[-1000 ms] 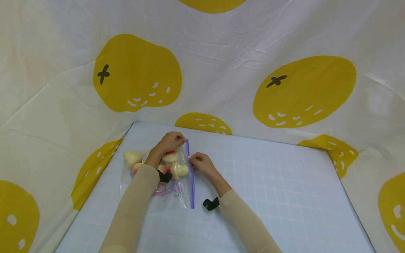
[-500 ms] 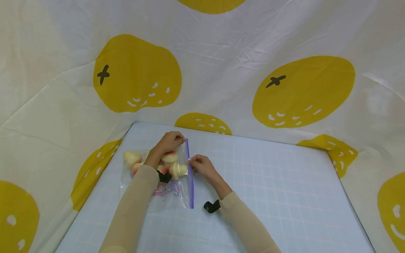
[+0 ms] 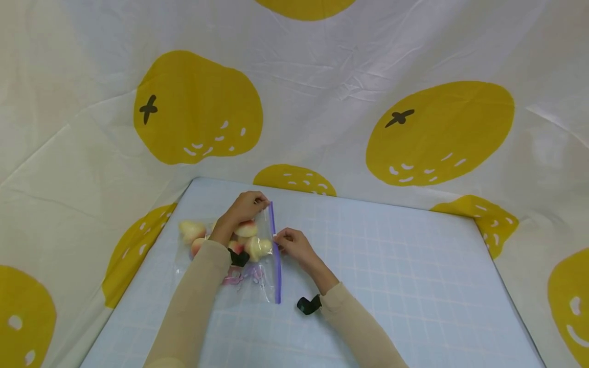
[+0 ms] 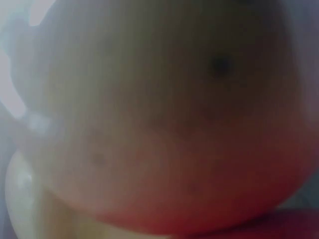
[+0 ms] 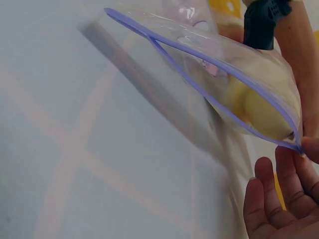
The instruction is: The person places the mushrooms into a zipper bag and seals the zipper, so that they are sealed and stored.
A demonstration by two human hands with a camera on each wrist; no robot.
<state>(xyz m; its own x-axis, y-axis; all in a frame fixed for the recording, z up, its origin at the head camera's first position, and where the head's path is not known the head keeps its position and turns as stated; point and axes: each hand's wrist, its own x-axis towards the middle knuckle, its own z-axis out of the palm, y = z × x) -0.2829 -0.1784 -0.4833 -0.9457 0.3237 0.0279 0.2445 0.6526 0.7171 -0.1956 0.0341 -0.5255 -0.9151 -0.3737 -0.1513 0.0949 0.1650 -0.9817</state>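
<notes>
A clear zip bag (image 3: 263,295) lies on the left part of the table, with a purple zip strip (image 3: 278,281) along its right edge. Inside are several rounded cream pieces with red-orange blush (image 3: 190,231) and small pink and purple pieces (image 3: 232,276). My left hand (image 3: 244,208) pinches the bag's far corner at the strip's end. A little nearer, my right hand (image 3: 296,246) pinches the strip at a small white slider (image 3: 274,235). In the right wrist view the two purple edges (image 5: 189,52) part around a cream piece (image 5: 269,117). One blurred cream-red piece (image 4: 169,119) fills the left wrist view.
The table carries a pale blue checked cloth (image 3: 391,286). A white curtain (image 3: 313,117) with large yellow fruit prints hangs behind and beside it. Black wrist-camera mounts (image 3: 309,305) stick out from both wrists, the left one over the bag.
My right hand has slid slightly toward me along the zip strip, and the white slider has shifted with it. My left hand keeps its hold on the far corner.
</notes>
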